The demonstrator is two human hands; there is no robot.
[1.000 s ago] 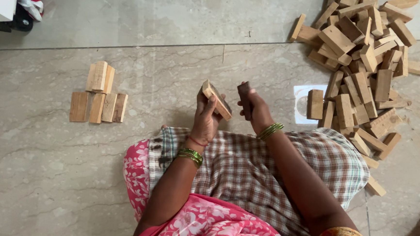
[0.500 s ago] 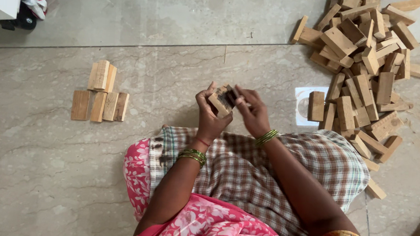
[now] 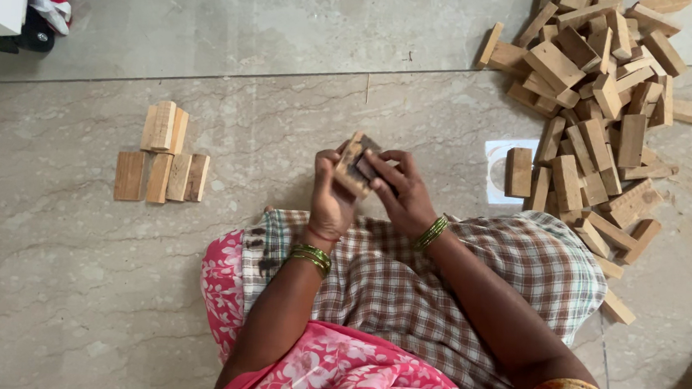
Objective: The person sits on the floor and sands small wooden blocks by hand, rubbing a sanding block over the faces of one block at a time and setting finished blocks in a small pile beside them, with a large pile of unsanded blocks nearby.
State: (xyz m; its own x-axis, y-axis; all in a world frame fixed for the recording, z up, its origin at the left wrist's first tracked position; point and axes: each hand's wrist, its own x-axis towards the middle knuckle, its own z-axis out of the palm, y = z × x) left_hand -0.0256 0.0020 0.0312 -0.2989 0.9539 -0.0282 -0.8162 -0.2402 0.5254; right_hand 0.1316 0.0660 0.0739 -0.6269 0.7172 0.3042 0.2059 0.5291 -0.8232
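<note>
In the head view, a small wooden block (image 3: 353, 164) is held between both hands above the lap. The left hand (image 3: 330, 204) is closed around the block's near side, thumb and fingers clamped on it, while the right hand (image 3: 402, 191) is laid over its far side, with the fingers pressed onto what looks like a dark piece (image 3: 368, 161) set against the block; whether that piece is part of the block cannot be told. Green bangles (image 3: 311, 256) are worn on the left wrist and a matching set on the right. Below the grip, a checked cloth (image 3: 404, 286) is spread over the lap, over a pink flowered garment (image 3: 327, 370). Well to the left of the grip, a small stack of wooden blocks (image 3: 163, 155) is laid in neat order on the stone floor (image 3: 76, 282). To the right of the grip and beyond it, a large loose pile of blocks (image 3: 598, 122) is heaped, with a white square plate (image 3: 498, 168) at its near edge.
</note>
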